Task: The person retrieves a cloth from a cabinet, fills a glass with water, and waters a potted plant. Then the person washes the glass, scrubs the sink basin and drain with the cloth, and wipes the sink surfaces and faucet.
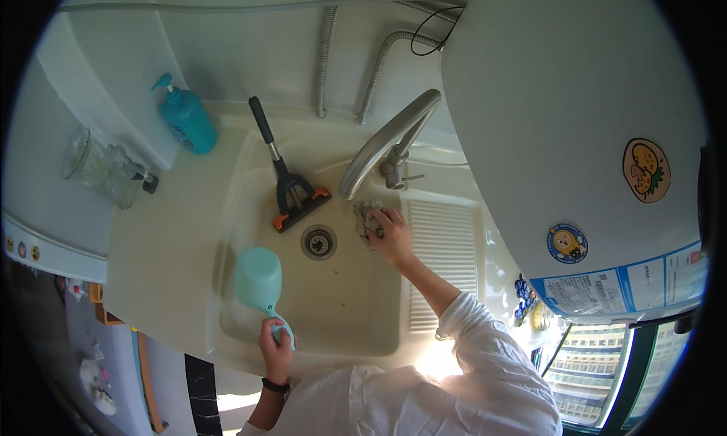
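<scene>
My left hand [276, 345] grips the handle of a mint-green plastic water scoop [258, 277], whose rounded cup hangs over the left part of the cream sink basin [352, 334]. At the basin's right wall my right hand [392, 234] is closed on a crumpled greyish cloth [368, 220], close below the spout of the steel faucet [386, 135]. Between the hands lies the round metal drain strainer [318, 243]. A black and orange squeegee-like tool [298, 200] rests in the basin, its head near the drain and its dark handle towards the back.
A teal pump bottle [190, 120] and a clear glass jar [102, 169] stand on the left. The ribbed drainboard [443, 265] adjoins the basin on the right. A large white water heater [568, 123] with stickers juts in above the right side. Braided hoses [326, 55] run along the back wall.
</scene>
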Tool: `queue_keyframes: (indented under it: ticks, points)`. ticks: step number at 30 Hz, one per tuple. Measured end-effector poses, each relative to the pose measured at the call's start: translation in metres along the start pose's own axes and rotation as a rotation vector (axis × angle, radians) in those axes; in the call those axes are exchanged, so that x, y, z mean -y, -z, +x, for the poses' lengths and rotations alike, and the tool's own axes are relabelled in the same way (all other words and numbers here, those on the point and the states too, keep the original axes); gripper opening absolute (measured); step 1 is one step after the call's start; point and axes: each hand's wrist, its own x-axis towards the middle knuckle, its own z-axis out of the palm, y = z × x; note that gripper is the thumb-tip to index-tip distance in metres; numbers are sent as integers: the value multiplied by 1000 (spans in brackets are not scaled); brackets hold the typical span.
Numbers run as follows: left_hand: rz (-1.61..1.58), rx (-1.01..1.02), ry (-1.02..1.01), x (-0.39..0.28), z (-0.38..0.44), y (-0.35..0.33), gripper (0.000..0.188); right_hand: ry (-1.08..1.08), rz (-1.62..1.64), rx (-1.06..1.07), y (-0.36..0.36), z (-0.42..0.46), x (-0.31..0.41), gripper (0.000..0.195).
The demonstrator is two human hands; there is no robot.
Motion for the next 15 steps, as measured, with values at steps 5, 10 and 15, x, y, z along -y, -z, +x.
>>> queue_keyframes:
  ticks: [5,10,15]
  points:
    - [-48,16,12,7,0,6,14,107,-624,-56,-38,91,15,43]
    - [-93,69,-4,5,3,2,14,275,-75,-104,-99,110,-76,40]
    - [-98,-8,-25,2,0,4,13,619,-945,53,-43,84,-45,36]
